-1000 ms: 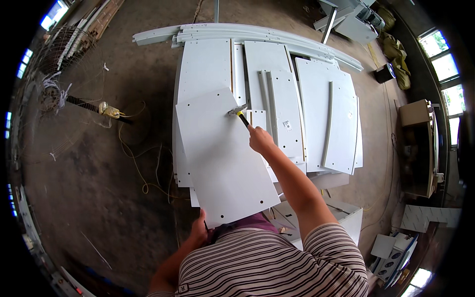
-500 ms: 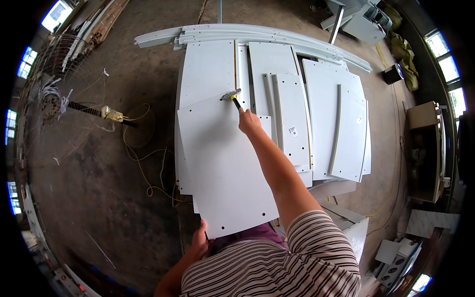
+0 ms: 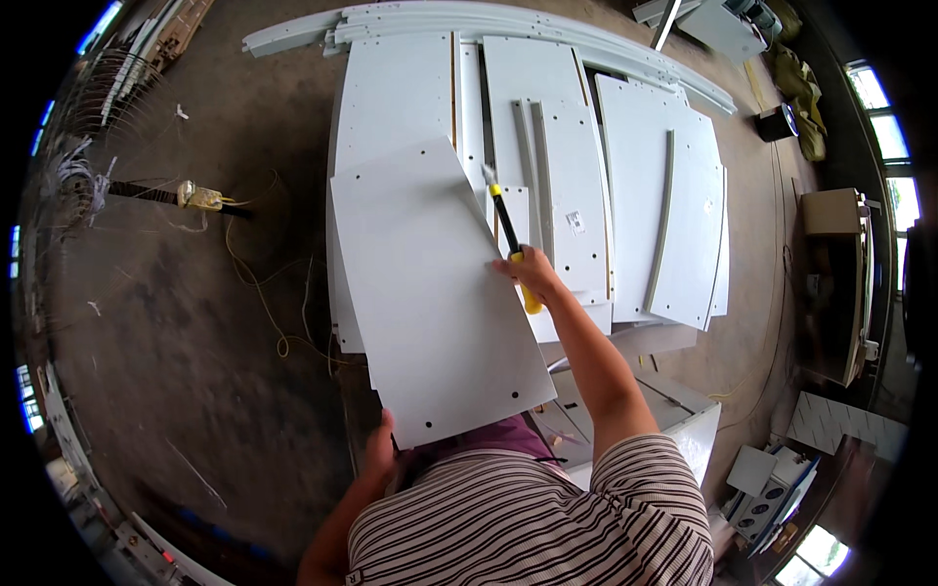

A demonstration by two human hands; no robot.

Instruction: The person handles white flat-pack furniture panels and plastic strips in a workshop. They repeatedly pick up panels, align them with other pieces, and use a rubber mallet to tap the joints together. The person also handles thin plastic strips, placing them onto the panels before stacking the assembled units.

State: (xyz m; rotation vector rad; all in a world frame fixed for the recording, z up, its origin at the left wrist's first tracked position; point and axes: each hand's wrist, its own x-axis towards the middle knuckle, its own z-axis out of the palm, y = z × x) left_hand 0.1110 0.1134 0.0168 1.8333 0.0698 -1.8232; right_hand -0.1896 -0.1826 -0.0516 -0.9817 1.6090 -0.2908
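Observation:
A large white panel (image 3: 430, 264) with dark holes near its corners lies at a slant in front of me, over other white panels. My left hand (image 3: 381, 444) is closed on its near left corner, the fingers partly hidden beneath. My right hand (image 3: 530, 271) is wrapped round a hammer (image 3: 504, 217) with a black and yellow handle. The hammer's metal head points away from me, just right of the panel. Fingertips of the right hand meet the panel's right edge, which appears slightly raised, with a shadowed gap under its far right part.
More white panels (image 3: 635, 186) are stacked to the right, some with narrow strips on top. Long white rails (image 3: 508, 21) lie across the far end. At the left stands a wire fan (image 3: 200, 195) with a yellow cord on the floor. A cardboard box (image 3: 831, 213) is at the far right.
My right hand has drawn the hammer back toward me, from the panel's far edge to its right side. The panel has turned and its far right corner now shows. My left hand keeps its hold.

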